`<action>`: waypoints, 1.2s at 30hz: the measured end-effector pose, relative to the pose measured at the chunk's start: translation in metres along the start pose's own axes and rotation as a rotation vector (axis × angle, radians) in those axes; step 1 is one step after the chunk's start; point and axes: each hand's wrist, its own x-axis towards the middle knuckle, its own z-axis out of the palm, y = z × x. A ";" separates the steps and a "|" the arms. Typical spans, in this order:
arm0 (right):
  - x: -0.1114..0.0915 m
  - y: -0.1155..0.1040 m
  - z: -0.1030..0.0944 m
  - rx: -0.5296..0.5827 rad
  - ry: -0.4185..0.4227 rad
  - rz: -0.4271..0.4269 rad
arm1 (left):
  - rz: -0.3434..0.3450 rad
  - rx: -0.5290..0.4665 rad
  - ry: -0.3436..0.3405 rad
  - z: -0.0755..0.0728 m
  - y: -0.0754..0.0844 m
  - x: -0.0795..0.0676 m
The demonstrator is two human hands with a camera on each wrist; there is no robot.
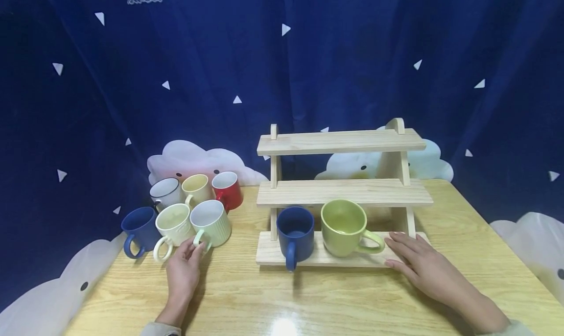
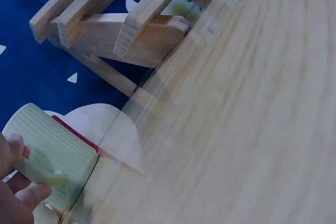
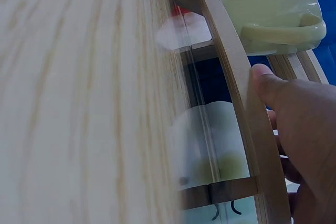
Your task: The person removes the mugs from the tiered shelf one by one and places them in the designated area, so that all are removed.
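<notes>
In the head view my left hand (image 1: 184,269) is at the handle of a pale mint ribbed mug (image 1: 212,226) at the front of a mug group on the left. The left wrist view shows its fingers (image 2: 32,195) pinching that handle. My right hand (image 1: 425,267) rests on the right end of the bottom shelf of a wooden rack (image 1: 282,256), fingers stretched over the board and thumb at its front edge. Beside that hand, a wide lime-green mug (image 1: 345,230) stands on this shelf, handle pointing right. A dark blue mug (image 1: 296,234) stands to its left, handle facing front.
Close to the mint mug stand a cream mug (image 1: 175,228), a blue mug (image 1: 143,229), a white dark-rimmed mug (image 1: 167,193), a yellow mug (image 1: 200,191) and a red mug (image 1: 232,194). The rack has a middle shelf (image 1: 343,193) and a top shelf (image 1: 339,142). A blue curtain (image 1: 211,52) hangs behind.
</notes>
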 end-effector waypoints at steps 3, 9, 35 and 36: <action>0.000 -0.001 -0.001 -0.004 -0.001 0.010 | 0.009 0.026 -0.006 -0.001 -0.001 0.002; 0.001 0.000 0.000 -0.006 0.005 0.008 | 0.033 0.018 -0.026 -0.001 -0.003 0.007; 0.001 -0.001 -0.001 -0.002 0.001 0.007 | 0.097 0.038 -0.062 -0.017 0.011 0.012; 0.001 -0.001 -0.001 -0.002 -0.001 0.008 | 0.100 0.053 -0.070 -0.018 0.012 0.013</action>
